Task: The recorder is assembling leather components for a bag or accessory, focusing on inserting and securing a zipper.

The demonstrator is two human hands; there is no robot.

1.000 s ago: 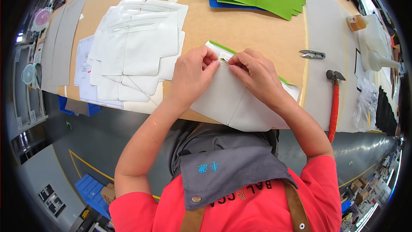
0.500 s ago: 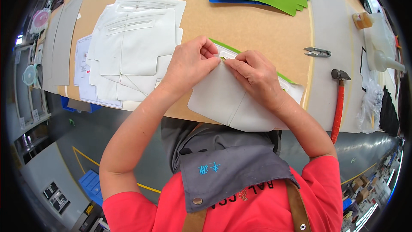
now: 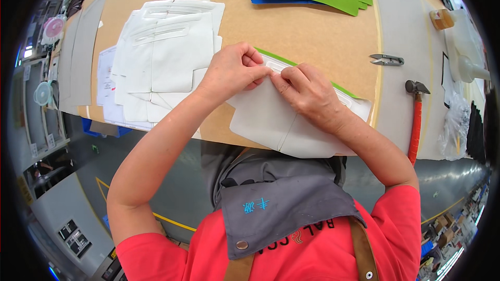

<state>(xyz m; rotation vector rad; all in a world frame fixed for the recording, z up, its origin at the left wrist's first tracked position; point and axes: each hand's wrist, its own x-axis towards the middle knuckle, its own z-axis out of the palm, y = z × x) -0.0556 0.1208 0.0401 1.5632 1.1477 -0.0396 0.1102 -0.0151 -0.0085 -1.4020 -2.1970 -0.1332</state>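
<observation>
- White panel (image 3: 291,119), in the head view: it lies aslant at the table's (image 3: 239,26) near edge, green (image 3: 346,90) showing along its far side.
- Left hand (image 3: 235,70): fingers curled nearly closed, tips at the left end of the panel's long slot (image 3: 274,66); I cannot tell whether they grip its edge.
- Right hand (image 3: 315,96): thumb and forefinger drawn together just beside them; any grip is hidden too.
- Step in hand, I judge: fine fingertip work at the slot; next calls for steady, light pressure along it.
</observation>
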